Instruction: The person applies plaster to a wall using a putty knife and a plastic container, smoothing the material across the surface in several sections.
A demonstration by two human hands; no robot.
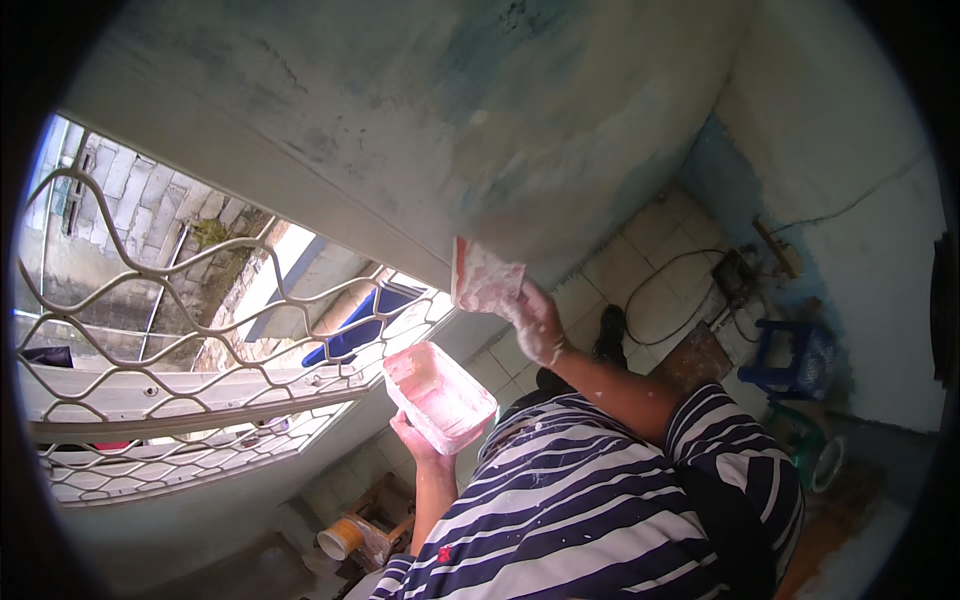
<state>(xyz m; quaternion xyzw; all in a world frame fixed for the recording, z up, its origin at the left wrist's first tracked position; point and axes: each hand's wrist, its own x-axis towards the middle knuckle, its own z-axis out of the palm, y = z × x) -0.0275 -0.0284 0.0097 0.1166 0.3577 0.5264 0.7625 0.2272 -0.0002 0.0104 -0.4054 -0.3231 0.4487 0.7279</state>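
Note:
My right hand is closed around a putty knife whose wide blade is smeared with whitish filler. The blade's reddish edge is at the wall, close to the corner beside the window; whether it touches cannot be told. White smears cover my right fingers and wrist. Lower down and to the left, my left hand grips a pink rectangular plastic tub from below and the side. The tub is tilted, its mouth facing up, with pale filler coating its inner walls and bottom. Patches of grey, green and cream mottle the wall.
A window with a wavy metal grille lies at the left. On the tiled floor at the right are a blue plastic stool, a green container, a brown board and a looped cable. A yellowish bucket sits at the lower left.

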